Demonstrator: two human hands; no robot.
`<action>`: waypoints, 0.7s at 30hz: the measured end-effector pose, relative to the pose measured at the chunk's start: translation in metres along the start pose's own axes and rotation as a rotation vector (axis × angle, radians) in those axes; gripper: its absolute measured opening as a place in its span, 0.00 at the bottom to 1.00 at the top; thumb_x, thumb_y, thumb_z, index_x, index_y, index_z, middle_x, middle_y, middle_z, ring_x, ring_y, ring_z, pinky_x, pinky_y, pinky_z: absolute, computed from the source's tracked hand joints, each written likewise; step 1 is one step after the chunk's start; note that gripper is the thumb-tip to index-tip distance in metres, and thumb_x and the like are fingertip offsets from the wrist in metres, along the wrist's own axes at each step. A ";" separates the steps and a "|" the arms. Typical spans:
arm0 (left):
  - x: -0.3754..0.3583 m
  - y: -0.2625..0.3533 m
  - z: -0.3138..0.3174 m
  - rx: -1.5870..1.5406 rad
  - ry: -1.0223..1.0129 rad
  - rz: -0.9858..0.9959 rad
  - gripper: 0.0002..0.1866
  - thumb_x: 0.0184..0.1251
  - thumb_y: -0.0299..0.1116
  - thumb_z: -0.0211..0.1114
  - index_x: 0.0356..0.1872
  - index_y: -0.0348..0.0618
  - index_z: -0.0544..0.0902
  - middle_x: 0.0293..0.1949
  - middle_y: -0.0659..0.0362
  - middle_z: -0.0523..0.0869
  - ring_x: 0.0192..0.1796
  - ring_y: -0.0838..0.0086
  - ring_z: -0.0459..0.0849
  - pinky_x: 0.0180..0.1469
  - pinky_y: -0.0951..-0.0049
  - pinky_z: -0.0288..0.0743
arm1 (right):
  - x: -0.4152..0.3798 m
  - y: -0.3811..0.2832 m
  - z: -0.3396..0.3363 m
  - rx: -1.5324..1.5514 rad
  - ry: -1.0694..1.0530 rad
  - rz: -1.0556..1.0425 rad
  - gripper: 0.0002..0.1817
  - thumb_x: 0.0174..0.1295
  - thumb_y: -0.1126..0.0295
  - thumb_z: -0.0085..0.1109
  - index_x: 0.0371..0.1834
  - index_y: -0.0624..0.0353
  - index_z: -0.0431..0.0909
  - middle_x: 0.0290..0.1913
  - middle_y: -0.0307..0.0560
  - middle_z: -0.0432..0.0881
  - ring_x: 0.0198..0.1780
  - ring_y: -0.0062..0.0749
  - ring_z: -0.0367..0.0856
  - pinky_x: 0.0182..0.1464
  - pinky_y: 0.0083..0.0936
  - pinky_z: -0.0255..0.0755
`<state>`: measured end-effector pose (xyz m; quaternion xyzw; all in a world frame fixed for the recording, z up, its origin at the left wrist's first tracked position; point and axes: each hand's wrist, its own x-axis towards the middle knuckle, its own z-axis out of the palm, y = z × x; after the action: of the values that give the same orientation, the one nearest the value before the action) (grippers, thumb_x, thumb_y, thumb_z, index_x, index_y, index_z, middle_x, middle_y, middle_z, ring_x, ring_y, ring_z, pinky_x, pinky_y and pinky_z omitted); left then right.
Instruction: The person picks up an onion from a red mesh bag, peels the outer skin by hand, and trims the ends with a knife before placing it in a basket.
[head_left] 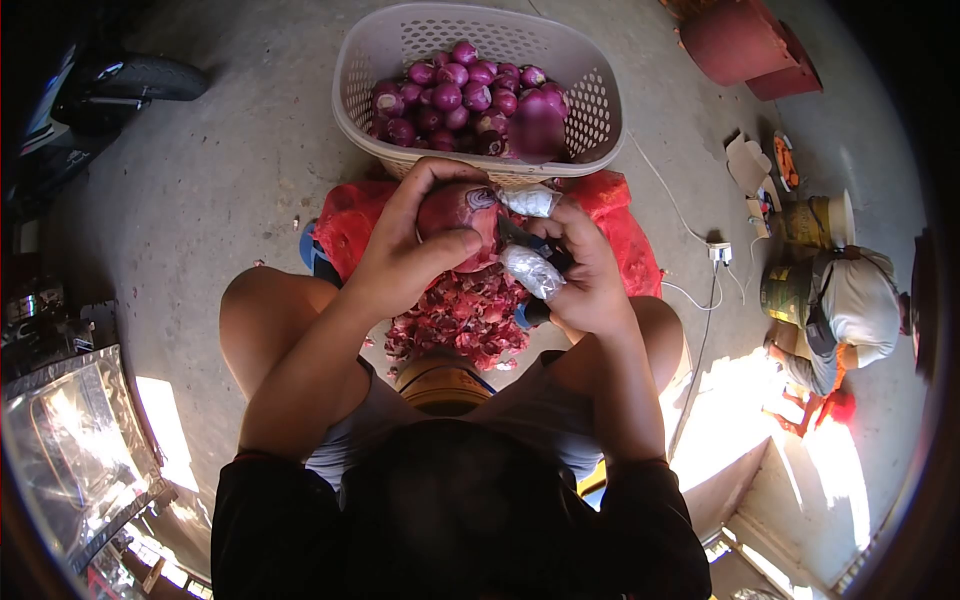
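My left hand [410, 240] is closed around a red onion [447, 222], its root end turned to the upper right. My right hand [590, 265] is close against the onion's right side, thumb and forefinger wrapped in silvery tape [532, 272]. Between those two fingers shows a small knife [517, 236] with a dark handle, mostly hidden by the hand. Below both hands lies a heap of red onion skins [455, 320] on the floor between my legs. Just beyond them stands a grey plastic basket [350, 75] holding many peeled purple onions [447, 96].
Red mesh sacks [612, 220] lie under and beside the basket. A white power strip [719, 252] with cords is on the floor to the right. Another person [858, 310] bends over farther right, near some buckets [822, 218]. A motorbike wheel [150, 77] stands at upper left.
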<state>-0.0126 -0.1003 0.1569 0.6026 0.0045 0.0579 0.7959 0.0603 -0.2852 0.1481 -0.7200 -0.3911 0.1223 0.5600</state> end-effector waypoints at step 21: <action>-0.001 -0.009 -0.004 -0.113 -0.006 0.042 0.26 0.50 0.23 0.59 0.53 0.38 0.66 0.51 0.56 0.72 0.56 0.74 0.69 0.59 0.72 0.62 | -0.001 -0.002 0.038 0.436 0.195 0.010 0.20 0.57 0.79 0.57 0.54 0.60 0.67 0.35 0.39 0.76 0.37 0.20 0.74 0.41 0.17 0.67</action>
<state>-0.0135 -0.0994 0.1473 0.5567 -0.0138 0.0731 0.8274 0.0354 -0.2591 0.1369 -0.5924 -0.2961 0.1364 0.7367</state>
